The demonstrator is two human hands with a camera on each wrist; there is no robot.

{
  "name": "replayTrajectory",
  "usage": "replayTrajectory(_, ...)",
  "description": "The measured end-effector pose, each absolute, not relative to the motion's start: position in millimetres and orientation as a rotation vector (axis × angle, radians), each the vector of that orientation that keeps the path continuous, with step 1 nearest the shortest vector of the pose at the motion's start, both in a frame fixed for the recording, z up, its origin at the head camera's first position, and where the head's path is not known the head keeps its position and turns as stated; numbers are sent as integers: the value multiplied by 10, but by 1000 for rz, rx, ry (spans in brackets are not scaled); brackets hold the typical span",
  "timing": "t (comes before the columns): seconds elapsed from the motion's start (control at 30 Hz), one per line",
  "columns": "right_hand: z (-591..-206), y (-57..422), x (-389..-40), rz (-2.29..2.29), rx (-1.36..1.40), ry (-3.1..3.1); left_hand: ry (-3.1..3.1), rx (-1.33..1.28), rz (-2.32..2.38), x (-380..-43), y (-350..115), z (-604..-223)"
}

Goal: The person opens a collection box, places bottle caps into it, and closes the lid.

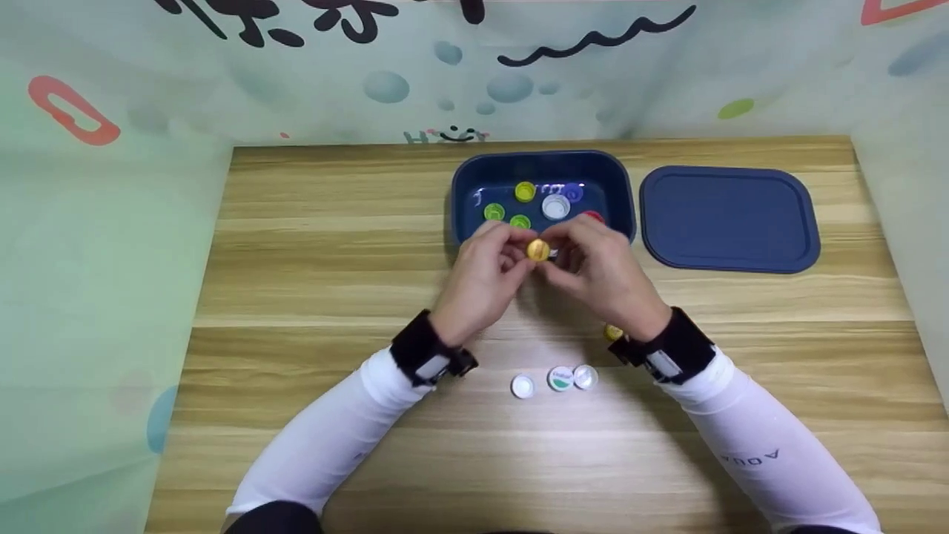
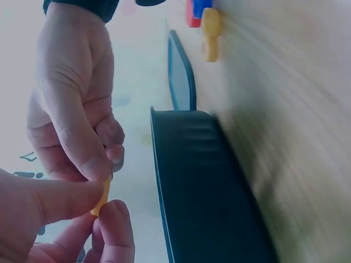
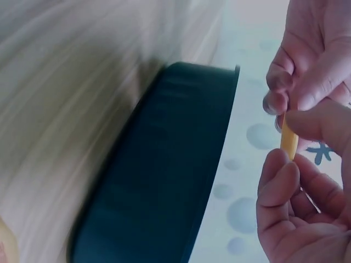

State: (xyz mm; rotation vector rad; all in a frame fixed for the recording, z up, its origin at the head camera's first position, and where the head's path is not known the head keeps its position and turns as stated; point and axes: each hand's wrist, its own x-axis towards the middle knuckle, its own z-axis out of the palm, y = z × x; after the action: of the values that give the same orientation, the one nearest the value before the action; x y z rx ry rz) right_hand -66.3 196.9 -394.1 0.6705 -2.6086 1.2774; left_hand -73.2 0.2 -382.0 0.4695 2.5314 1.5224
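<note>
In the head view, a round yellow bottle cap [image 1: 538, 251] is held up at the near rim of a dark blue box [image 1: 465, 159]. My left hand [image 1: 478, 274] pinches the cap between thumb and fingertips from the left. From the other side, my right hand [image 1: 604, 271] pinches the same cap with thumb and forefinger. Both wrist views show the yellow cap [image 2: 101, 201] edge-on among the fingertips, partly covered by them. Inside the box lie green caps [image 1: 494, 212], a yellow cap [image 1: 525, 191], a white cap [image 1: 555, 207], a purple cap [image 1: 572, 193] and a partly hidden red cap [image 1: 592, 216].
A dark blue lid [image 1: 730, 219] lies right of the box. Nearer me on the wooden table [image 1: 311, 245] are a small white cap [image 1: 523, 386] and two pale caps [image 1: 561, 379] side by side. Another yellow cap [image 1: 613, 332] is partly hidden by my right wrist. Patterned cloth stands behind.
</note>
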Motion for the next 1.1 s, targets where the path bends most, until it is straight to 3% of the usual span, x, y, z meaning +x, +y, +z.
replayTrajectory(0.57, -4000, 2135, -950, 1230, 340, -2723, 2418, 394, 1553, -1058, 254, -3814)
replayTrajectory(1.1, -3903, 2107, -777, 1218, 441, -2725, 2554, 481, 1598, -946, 24, -3778)
